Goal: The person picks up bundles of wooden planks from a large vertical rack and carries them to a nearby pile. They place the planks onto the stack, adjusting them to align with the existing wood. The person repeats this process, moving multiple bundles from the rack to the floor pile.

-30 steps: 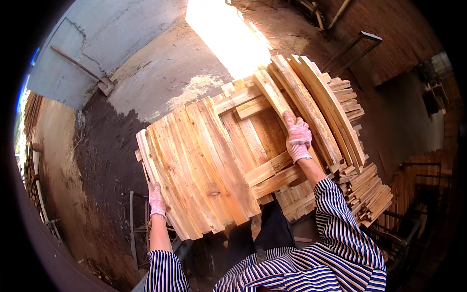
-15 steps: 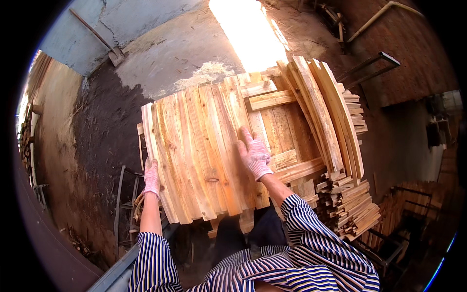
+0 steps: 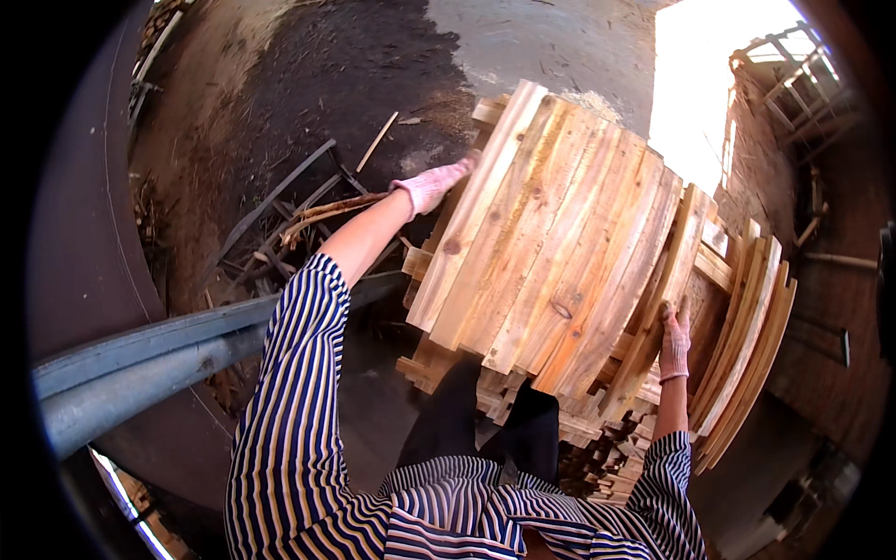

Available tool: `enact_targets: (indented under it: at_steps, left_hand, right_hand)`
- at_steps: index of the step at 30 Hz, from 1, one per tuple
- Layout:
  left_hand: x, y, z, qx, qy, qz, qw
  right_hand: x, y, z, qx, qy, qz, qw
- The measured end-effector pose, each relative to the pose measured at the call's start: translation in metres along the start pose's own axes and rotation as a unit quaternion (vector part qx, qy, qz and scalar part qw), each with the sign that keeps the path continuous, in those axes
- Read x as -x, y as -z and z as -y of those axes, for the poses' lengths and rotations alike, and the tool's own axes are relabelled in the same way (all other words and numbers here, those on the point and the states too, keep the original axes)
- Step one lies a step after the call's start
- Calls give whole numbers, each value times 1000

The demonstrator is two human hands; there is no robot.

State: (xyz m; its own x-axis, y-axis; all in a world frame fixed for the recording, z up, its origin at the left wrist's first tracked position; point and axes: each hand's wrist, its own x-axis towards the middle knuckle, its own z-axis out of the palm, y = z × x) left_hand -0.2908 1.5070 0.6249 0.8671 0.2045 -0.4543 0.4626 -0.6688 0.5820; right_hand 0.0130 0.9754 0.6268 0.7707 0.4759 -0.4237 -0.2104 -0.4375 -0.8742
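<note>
Reaching out to both sides of the row of planks (image 3: 560, 252), I have my arms spread wide. The row lies right in front of me, its members side by side and slanting, their near ends uneven above my legs (image 3: 443, 411). My left hand (image 3: 437, 185), in a pinkish knit glove, is at the far part of the row's left edge; its fingertips blur against the wood, and I cannot tell whether they are clamped on it or only pressing. My right hand (image 3: 675, 341), gloved the same way, is just right of the row, at the edge of a single plank (image 3: 655, 294) that runs along the row's right side. Its fingers point away from me; whether they close round that plank, I cannot tell. Farther right of the row are several long boards (image 3: 737, 345), and a short crosspiece (image 3: 714, 269) shows between them and the single plank. Below the row's near right corner, small cut pieces (image 3: 621, 462) are piled. Left of the row sits a metal frame (image 3: 271, 215) with thin branches (image 3: 327, 210) by it. A grey metal rail (image 3: 168, 359) runs toward the row, passing under my left sleeve (image 3: 294, 383).
</note>
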Motion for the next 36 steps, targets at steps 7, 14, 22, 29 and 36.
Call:
enact_targets:
  at_steps: [7, 14, 22, 29, 36]
  left_hand:
    - [-20, -11, -53, 515, 117, -17, 849]
    - [-17, 5, -51, 531, 185, -28, 827]
    - [-22, -8, -5, 584, 223, -17, 780]
    - [-21, -1, -30, 408, 253, -111, 870]
    - [-59, -2, -117, -117, 84, -303, 942]
  right_hand:
    - [-14, -67, 1, -23, -39, -11, 999]
    - [6, -111, 53, -111, -64, -41, 991]
    - [-8, -98, 49, 67, -13, -67, 995]
    - [-8, -60, 66, 241, -61, -6, 969]
    - [-6, 166, 75, 431, -152, -322, 829]
